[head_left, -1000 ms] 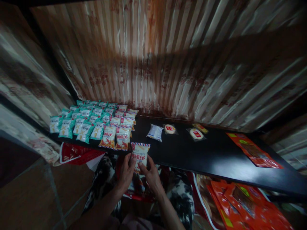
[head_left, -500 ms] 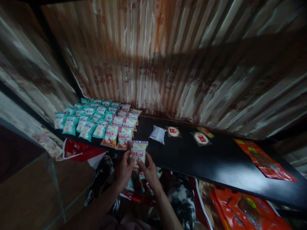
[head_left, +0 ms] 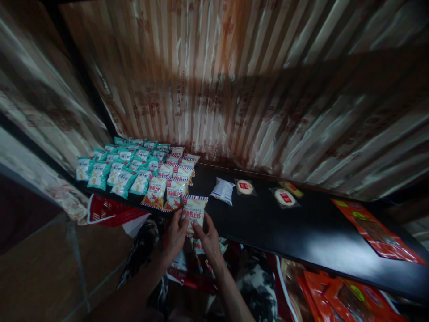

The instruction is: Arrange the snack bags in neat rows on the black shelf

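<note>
Between my two hands is a small white-and-orange snack bag (head_left: 194, 209) with red lettering and a striped top edge. My left hand (head_left: 177, 235) grips its left side, and my right hand (head_left: 208, 235) grips its right side with the thumb on the front. The bag is at the front edge of a black shelf (head_left: 254, 226). Just beyond it, matching snack bags (head_left: 177, 192) lie in rows, overlapping one another. To their left, several teal-and-white snack bags (head_left: 123, 181) are laid out in rows too.
A pale bag (head_left: 222, 190), round wrapped snacks (head_left: 245, 187) and an orange packet (head_left: 377, 230) lie along the shelf to the right. Below are a red basket (head_left: 112, 212), a basket with more bags under my hands, and orange packets (head_left: 348, 297). Corrugated sheeting (head_left: 208, 89) stands behind.
The view has shifted slightly, so things on the right appear farther right. Both hands keep hold of the same snack bag, nearly unmoved.
</note>
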Available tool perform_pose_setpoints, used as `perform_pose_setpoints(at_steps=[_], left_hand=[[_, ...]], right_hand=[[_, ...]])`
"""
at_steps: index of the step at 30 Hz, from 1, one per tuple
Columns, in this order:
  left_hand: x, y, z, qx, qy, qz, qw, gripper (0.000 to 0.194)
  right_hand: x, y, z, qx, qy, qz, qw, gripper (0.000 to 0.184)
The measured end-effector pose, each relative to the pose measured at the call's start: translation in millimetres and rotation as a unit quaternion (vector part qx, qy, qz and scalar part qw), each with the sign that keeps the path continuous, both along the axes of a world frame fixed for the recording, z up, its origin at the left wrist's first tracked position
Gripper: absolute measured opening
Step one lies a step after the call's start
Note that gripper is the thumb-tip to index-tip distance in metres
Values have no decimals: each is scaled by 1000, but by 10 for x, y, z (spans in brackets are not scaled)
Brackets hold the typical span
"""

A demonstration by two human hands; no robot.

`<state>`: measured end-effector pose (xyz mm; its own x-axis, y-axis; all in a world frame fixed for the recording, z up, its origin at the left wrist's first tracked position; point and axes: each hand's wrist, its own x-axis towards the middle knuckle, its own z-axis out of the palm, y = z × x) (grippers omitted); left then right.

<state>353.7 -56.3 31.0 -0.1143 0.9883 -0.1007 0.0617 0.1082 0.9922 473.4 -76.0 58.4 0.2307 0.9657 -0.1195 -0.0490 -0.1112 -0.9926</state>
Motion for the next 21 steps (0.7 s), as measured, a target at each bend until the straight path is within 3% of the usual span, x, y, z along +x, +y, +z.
perform_pose_setpoints(at_steps=[5, 14, 21], left_hand=[[40, 100, 9, 21, -6, -29, 999, 41], [115, 273, 29, 45, -12, -7, 999, 43], [151, 386, 74, 60, -23, 2, 998, 43]], right_hand=[[72, 98, -27, 4, -2, 1, 1000, 69], [161, 330, 100, 47, 36, 22, 998, 71], [209, 558, 114, 40, 85, 50, 994, 72]])
